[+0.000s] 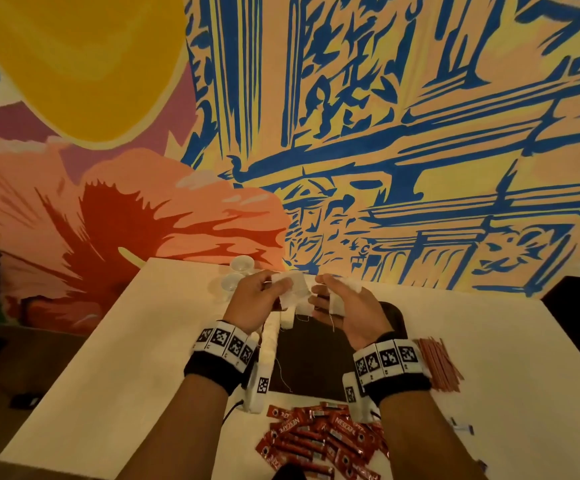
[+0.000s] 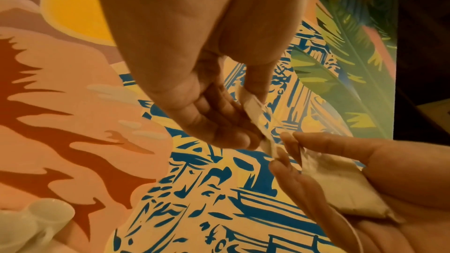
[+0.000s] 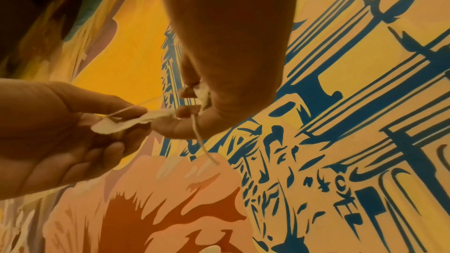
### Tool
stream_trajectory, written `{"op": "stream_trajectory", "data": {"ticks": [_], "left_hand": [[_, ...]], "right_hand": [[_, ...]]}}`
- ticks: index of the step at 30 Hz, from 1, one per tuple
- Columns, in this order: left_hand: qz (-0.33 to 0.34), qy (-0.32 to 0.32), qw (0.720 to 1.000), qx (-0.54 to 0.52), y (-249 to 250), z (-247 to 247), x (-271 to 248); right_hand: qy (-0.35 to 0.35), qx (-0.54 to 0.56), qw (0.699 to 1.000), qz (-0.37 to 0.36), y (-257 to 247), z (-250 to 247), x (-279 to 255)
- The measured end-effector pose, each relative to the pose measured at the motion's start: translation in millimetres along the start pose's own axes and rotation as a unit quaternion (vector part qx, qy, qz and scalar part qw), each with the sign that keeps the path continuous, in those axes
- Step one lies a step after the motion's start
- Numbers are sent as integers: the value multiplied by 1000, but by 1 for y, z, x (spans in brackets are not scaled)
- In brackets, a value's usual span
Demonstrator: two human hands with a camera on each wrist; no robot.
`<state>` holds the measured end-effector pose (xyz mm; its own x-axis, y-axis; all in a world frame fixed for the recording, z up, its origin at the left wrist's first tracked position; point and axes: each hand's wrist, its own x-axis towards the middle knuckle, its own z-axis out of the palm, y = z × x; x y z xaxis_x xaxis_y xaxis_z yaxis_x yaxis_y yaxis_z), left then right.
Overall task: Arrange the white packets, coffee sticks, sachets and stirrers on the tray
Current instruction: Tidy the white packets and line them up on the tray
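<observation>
Both hands are raised over the dark tray (image 1: pixel 316 362) in the middle of the white table. My left hand (image 1: pixel 274 289) pinches a white packet (image 1: pixel 292 289) between thumb and fingers; the left wrist view shows that packet (image 2: pixel 255 114) edge-on. My right hand (image 1: pixel 323 294) holds another white packet (image 1: pixel 337 304), which lies in its palm (image 2: pixel 340 189), a thread dangling from it (image 3: pixel 202 141). The two packets touch at the fingertips. A row of white packets (image 1: pixel 271 341) lines the tray's left edge. Red coffee sticks (image 1: pixel 319 438) are heaped in front of the tray, and reddish stirrers (image 1: pixel 437 365) lie to its right.
Small white cups (image 1: pixel 240 271) stand at the table's back edge, left of the hands. A small blue-and-white sachet (image 1: pixel 463 427) lies near the right front. A painted wall rises directly behind the table. Dark floor lies to the left and right.
</observation>
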<state>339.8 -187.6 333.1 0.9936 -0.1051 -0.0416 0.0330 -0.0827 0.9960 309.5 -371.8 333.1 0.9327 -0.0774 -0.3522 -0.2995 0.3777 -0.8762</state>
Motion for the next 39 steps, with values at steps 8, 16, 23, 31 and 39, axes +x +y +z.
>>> {"op": "stream_trajectory", "data": {"ticks": [8,16,23,31,39], "left_hand": [[-94,-9,964,-249,-11,-10,2],[-119,-91,967,-207,-14,-14,-10],[-110,-206,971,-55,-17,-15,-7],[-121,-182,973,-70,-30,-26,5],[-129,-46,987,86,-38,-32,32]], "right_hand": [[-21,-145,985,94,28,-2,-12],[101,-146,983,44,31,-16,-8],[-35,-115,990,71,22,6,-14],[-28,-46,997,54,28,-21,1],[-27,-40,996,76,25,-39,19]]}}
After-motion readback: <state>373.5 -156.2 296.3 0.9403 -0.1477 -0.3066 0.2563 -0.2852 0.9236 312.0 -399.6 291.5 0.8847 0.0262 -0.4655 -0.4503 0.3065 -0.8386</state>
